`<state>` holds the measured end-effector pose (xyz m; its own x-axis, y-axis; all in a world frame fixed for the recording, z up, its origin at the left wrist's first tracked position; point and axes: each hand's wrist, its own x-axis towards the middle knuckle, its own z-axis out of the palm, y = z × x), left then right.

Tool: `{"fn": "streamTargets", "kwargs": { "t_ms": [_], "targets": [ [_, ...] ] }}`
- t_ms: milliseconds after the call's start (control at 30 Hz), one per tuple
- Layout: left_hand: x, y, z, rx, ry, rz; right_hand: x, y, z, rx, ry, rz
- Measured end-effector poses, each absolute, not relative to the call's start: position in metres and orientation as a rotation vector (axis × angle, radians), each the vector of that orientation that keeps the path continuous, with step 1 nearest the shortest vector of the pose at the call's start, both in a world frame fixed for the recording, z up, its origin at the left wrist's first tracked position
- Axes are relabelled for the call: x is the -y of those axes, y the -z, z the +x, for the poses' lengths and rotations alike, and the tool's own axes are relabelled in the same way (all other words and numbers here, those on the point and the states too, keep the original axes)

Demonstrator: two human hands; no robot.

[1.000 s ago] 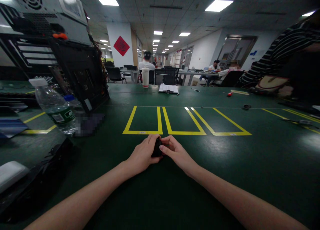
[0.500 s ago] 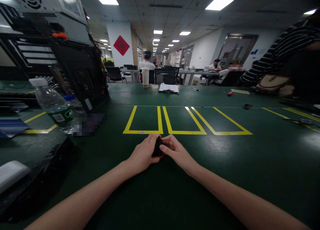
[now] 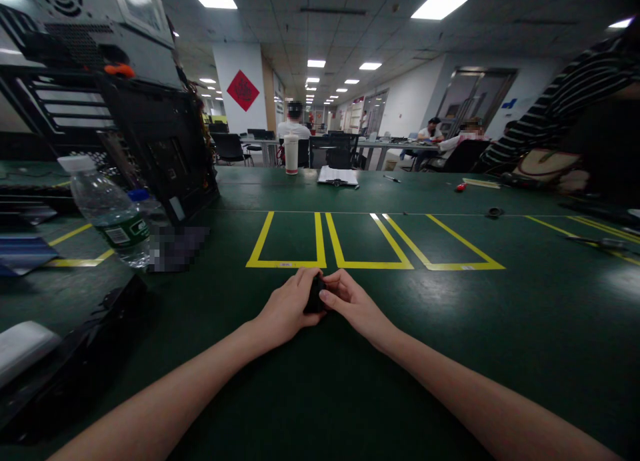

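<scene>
Between my two hands is a small black object [image 3: 314, 297], mostly covered by fingers, so its kind cannot be made out. My left hand [image 3: 287, 305] wraps round its left side, fingers over the top and thumb below. From the right, my right hand [image 3: 355, 304] pinches at its edge with thumb and forefinger, the other fingers curled. Both hands are low over the green table [image 3: 320, 394], just in front of the yellow tape outlines [image 3: 373, 266].
On the left stand an open computer case [image 3: 165, 147] and a plastic water bottle [image 3: 113, 214]. A white cup [image 3: 291, 155] and a clipboard [image 3: 338, 176] lie toward the far edge. At the right, a person in a striped sleeve [image 3: 545, 111] is beside a bag [image 3: 547, 164].
</scene>
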<state>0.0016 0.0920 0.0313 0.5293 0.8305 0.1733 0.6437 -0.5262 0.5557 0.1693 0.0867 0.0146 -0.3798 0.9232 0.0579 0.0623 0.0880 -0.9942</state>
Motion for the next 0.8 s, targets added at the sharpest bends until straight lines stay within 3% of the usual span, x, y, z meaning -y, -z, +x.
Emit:
{"fn": "streamTargets", "kwargs": {
  "t_ms": [800],
  "targets": [
    [-0.0937,-0.0255,0.0007,-1.203,-0.614,2.371,-0.0859,-0.0168,0.1718,1.612,-1.414,-1.028]
  ]
}}
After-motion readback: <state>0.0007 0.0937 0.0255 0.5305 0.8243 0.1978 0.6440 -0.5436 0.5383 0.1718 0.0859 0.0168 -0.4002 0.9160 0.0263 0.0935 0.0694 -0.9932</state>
